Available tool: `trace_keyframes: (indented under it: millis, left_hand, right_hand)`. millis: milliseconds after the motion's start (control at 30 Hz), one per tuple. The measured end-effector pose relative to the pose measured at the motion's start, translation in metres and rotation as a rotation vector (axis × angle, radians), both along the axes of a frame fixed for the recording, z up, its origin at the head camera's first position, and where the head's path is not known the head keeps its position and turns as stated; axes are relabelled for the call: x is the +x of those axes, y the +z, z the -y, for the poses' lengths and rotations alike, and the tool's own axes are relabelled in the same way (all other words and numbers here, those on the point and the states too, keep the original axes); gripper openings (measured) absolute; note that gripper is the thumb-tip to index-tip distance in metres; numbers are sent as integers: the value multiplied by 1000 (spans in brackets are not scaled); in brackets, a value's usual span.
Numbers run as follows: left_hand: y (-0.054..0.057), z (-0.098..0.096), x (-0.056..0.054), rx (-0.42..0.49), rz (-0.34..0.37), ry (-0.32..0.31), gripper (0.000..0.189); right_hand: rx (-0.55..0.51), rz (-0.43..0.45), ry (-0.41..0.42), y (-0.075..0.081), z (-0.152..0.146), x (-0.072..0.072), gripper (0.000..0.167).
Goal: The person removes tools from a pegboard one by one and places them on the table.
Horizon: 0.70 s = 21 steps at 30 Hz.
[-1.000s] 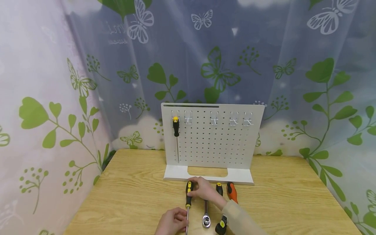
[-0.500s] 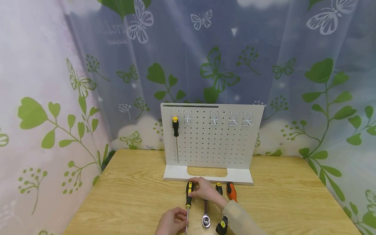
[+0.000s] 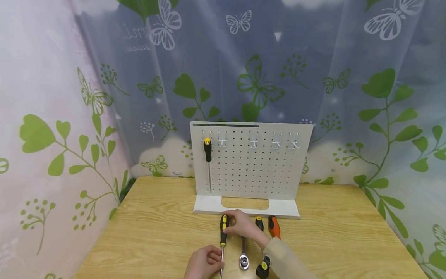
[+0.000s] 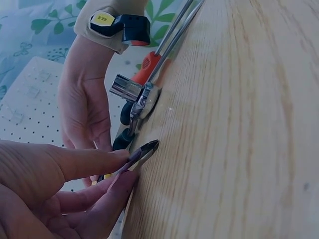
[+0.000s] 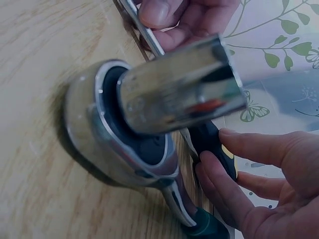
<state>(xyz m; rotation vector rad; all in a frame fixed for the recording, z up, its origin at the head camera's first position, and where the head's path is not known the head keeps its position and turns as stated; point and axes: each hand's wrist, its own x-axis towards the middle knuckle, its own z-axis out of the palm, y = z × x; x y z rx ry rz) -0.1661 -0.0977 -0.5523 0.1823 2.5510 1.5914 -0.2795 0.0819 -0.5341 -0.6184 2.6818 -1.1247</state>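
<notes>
A screwdriver (image 3: 223, 238) with a black and yellow handle lies along the wooden table, handle toward the pegboard. My left hand (image 3: 203, 262) pinches its shaft between thumb and fingers; the left wrist view shows the dark tip (image 4: 151, 145) just past the fingertips. At the other end, my right hand (image 3: 240, 225) grips the handle, thumb on one side and fingers on the other. Right of this screwdriver rests a ratchet wrench (image 3: 244, 261), partly under the right forearm. In the right wrist view its socket (image 5: 182, 84) points up off the table.
Behind the hands stands a white pegboard (image 3: 258, 174) with several clear hooks (image 3: 253, 140). A screwdriver (image 3: 208, 149) hangs from its leftmost hook. Partly behind the right arm lie a black and yellow handle (image 3: 259, 222) and an orange and black one (image 3: 274, 228).
Both hands keep the same hold on the screwdriver. The head view has shifted very slightly; nothing else has visibly moved.
</notes>
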Motion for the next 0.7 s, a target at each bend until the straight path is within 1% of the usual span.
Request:
trace_keyframes:
  millis: [200,333,467,567,700]
  left_hand:
    - [0,-1,-1,-46,2,16,15]
    - [1,-1,0,-57,-6,26,14]
    - [0,-3,0,-16,15,44,11]
    - [0,-3,0,20,26,58,9]
    - [0,-3,1,46,-1,63,9]
  right_hand:
    - [7,9,3,2,1,0,59]
    - [7,-6,9,2,0,1,59]
    - [-1,-25,14,2,-1,3,59]
    - [-16,-14,11,4,-3,4,58]
    - [-29,11,1,5,-3,4,59]
